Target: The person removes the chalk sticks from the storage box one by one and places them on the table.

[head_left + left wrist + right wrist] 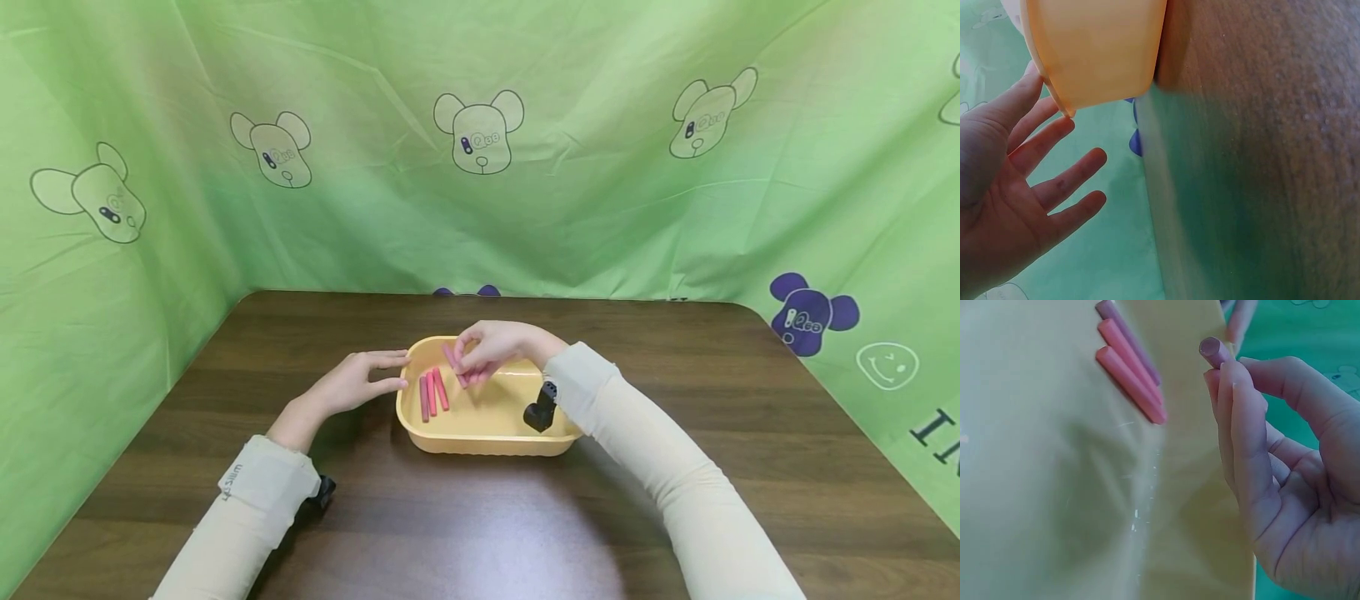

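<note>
A yellow plastic basin [486, 447] stands on the table. Three chalk sticks lie side by side against its left end: a mauve chalk stick [423, 402], a pink chalk stick [431, 395] and a second pink chalk stick [441, 390]. Above them, inside the basin's outline, my right hand [498, 343] pinches another mauve chalk stick [1214, 352] between thumb and fingertips. My left hand [354, 382] rests at the basin's left rim; in the left wrist view its thumb and nearest fingers touch the rim [1060, 100], while the other fingers spread out straight.
The dark wooden table [420, 517] extends around the basin. Behind and at both sides hangs a green printed cloth [585, 217]. A small black camera [542, 408] is strapped to the right wrist, and another black camera [324, 492] sits at the left one.
</note>
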### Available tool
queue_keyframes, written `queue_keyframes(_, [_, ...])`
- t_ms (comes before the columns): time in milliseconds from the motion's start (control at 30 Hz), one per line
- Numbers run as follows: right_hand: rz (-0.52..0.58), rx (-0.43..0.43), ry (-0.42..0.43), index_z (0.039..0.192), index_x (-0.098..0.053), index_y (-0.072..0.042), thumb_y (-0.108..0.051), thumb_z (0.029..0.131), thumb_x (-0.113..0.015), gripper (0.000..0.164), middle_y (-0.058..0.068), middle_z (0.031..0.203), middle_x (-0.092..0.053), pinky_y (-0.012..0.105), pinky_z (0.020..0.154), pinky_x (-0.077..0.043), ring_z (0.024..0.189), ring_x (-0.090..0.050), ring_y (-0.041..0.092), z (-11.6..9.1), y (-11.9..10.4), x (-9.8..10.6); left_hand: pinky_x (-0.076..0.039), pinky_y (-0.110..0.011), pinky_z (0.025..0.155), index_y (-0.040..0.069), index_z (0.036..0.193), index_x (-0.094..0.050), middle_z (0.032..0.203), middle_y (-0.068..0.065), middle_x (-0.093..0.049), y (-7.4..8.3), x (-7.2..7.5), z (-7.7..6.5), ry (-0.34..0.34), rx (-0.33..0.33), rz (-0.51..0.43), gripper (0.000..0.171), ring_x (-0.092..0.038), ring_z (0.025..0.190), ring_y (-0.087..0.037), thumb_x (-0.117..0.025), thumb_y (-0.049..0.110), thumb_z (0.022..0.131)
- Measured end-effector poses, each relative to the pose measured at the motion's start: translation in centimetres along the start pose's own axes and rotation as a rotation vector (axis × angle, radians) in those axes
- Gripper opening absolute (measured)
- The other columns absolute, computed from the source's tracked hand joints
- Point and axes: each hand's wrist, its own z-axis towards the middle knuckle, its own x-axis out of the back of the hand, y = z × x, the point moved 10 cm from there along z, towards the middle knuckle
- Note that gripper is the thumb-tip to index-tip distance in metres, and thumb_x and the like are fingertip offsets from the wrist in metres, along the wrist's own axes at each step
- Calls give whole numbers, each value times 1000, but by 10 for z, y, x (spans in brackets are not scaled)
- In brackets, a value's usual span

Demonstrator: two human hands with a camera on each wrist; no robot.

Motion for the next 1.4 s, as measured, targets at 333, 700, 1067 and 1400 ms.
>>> queue_keyframes(333, [58, 53, -30, 91, -54, -5, -5, 89, -59, 6, 4, 74, -69, 18, 59, -54, 62, -63, 7, -14, -7, 4, -36, -48, 109, 5, 130, -55, 138, -13, -51, 1, 1, 0, -4, 6, -3, 46, -43, 133, -32, -64, 24, 89])
queue_keyframes(700, [70, 64, -18, 89, -54, -8, -6, 88, -60, 6, 5, 74, -69, 18, 59, -54, 61, -62, 7, -25, -6, 10, -35, -48, 109, 5, 130, -55, 139, -13, -50, -1, 0, 0, -5, 5, -6, 46, -42, 133, -32, -63, 25, 89])
queue_keyframes(1067, [43, 70, 0, 93, -54, -8, -8, 88, -60, 8, 4, 74, -69, 20, 61, -55, 61, -62, 8, -35, -3, 15, -36, -48, 109, 4, 129, -55, 138, -14, -51, 0, 1, 0, 6, -10, -4, 47, -43, 132, -32, -64, 24, 89])
queue_keyframes(1400, [35, 75, 28, 95, -54, -7, -10, 88, -61, 11, 4, 74, -70, 23, 63, -55, 61, -61, 8, -48, 4, 23, -36, -47, 109, 3, 129, -55, 137, -14, -52, 0, 1, 0, 13, -24, -5, 47, -44, 132, -32, -64, 25, 88])
